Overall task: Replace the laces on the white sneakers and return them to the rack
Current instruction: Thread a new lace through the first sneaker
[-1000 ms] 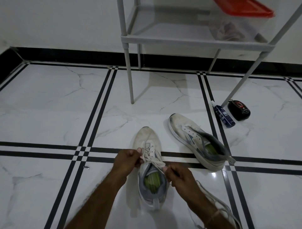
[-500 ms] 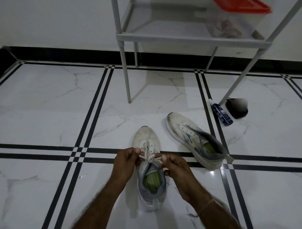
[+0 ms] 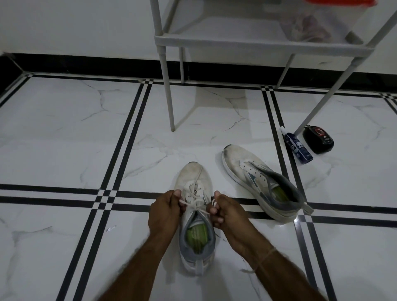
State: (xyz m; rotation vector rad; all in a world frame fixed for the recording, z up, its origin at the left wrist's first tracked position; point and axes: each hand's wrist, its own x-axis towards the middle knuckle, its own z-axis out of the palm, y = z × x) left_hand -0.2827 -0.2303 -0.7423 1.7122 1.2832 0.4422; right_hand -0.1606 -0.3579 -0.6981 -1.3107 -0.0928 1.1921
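Note:
A white sneaker (image 3: 194, 178) with a grey heel and green insole stands on the floor in front of me, toe pointing away. Its white lace (image 3: 194, 203) crosses the upper eyelets. My left hand (image 3: 165, 211) pinches one lace end at the shoe's left side. On the right side, my right hand (image 3: 225, 211) grips the other lace end in curled fingers. The second white sneaker (image 3: 242, 166) lies to the right, tilted on its side, with no lace that I can see. The grey rack (image 3: 257, 44) stands behind them.
A blue tube (image 3: 297, 146) and a black and red case (image 3: 318, 139) lie by the rack's right front leg. A container with a red lid (image 3: 341, 2) sits on the rack shelf. White marble tiles with black stripes stretch to the left.
My right hand has moved from below the lace up to the shoe's right side, level with the left hand. The lace now runs taut between both hands across the eyelets.

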